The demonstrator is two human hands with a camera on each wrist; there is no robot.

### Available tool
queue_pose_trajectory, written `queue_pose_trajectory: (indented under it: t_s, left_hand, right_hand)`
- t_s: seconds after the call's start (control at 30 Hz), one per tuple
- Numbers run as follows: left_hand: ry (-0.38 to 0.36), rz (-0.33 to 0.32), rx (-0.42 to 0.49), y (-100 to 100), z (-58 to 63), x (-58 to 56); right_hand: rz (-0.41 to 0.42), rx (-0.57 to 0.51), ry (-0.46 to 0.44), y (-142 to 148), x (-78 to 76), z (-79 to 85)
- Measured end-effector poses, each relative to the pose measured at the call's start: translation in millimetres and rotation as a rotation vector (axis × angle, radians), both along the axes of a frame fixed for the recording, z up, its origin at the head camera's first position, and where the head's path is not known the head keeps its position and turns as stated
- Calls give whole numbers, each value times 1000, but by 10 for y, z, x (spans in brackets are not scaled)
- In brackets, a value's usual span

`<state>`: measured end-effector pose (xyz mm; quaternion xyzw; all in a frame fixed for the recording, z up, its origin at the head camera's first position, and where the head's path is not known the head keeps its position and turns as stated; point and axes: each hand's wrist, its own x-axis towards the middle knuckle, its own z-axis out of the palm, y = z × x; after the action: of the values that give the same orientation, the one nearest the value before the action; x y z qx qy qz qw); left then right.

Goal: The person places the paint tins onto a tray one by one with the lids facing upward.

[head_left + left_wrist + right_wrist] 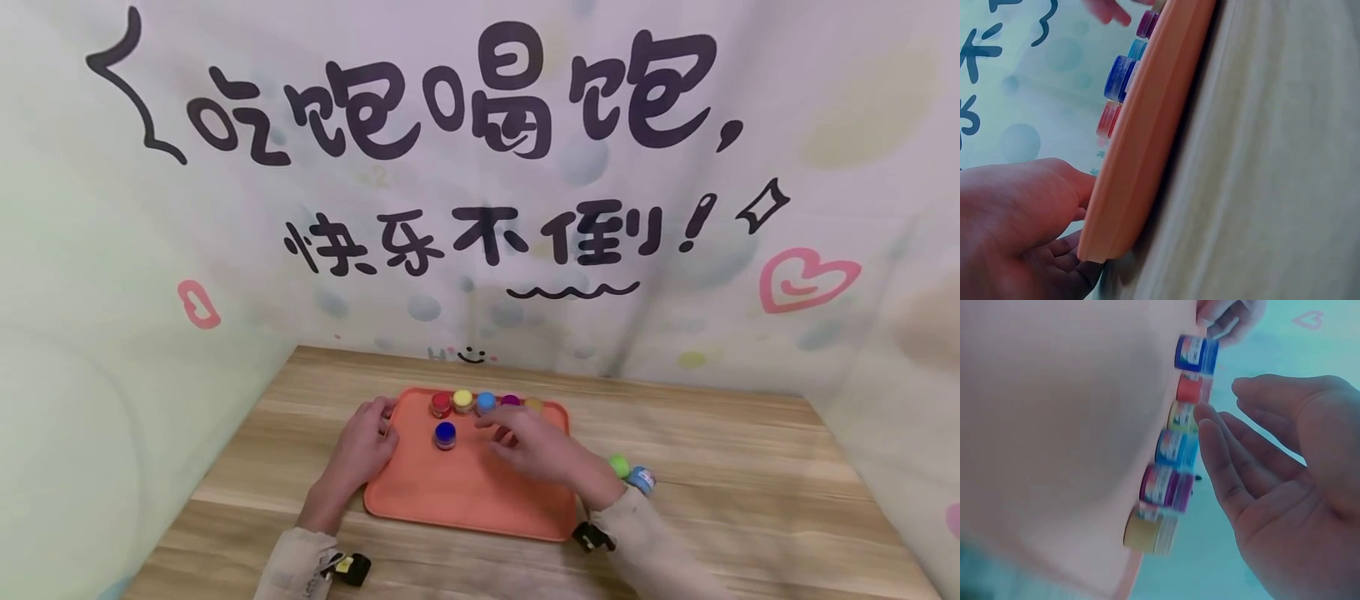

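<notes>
An orange tray point(465, 504) bears a row of small paint jars along its far side: red point(441, 405), yellow point(462, 401), light blue point(486, 403), purple point(510, 402) and tan point(533, 404). Nearer than the row stands a dark blue jar point(445, 435). My left hand point(367, 439) holds the tray's left edge, its thumb by the rim and its fingers at the outer side in the left wrist view. Over the right part of the tray hovers my right hand point(528, 442), fingers and thumb apart with nothing between them. It partly covers the purple and tan jars in the head view.
Right of the tray, on the wooden table point(720, 492), are a green jar point(618, 466) and a blue jar point(642, 479), close to my right forearm. A printed cloth point(480, 317) hangs behind the table. Light walls stand at both sides.
</notes>
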<state>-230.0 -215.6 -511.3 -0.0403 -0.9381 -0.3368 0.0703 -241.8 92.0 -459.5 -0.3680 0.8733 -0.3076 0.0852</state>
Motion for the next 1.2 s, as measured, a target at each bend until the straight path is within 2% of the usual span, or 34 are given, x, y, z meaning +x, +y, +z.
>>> queue_pose_trajectory:
  t_s: [0.13,0.37,0.63,0.8,1.03,1.2]
  left_hand:
    - [-6,3,-2,-2,-12,-9]
    - [-4,2,-3,-4,-19,-15]
    - [-19,6,3,-7,-30,-12]
    - [-17,10,-3,-6,-39,-15]
    - [-17,10,-3,0,-29,-12]
    - [-26,15,7,5,-15,-11]
  right_hand:
    - [-36,15,10,155,14,37]
    - [-40,0,135,461,17,-1]
    - [-109,65,114,799,91,13]
    - [-169,94,103,1030,82,-49]
    - [-186,108,85,1299,107,-159]
    - [-197,116,41,1404,160,-178]
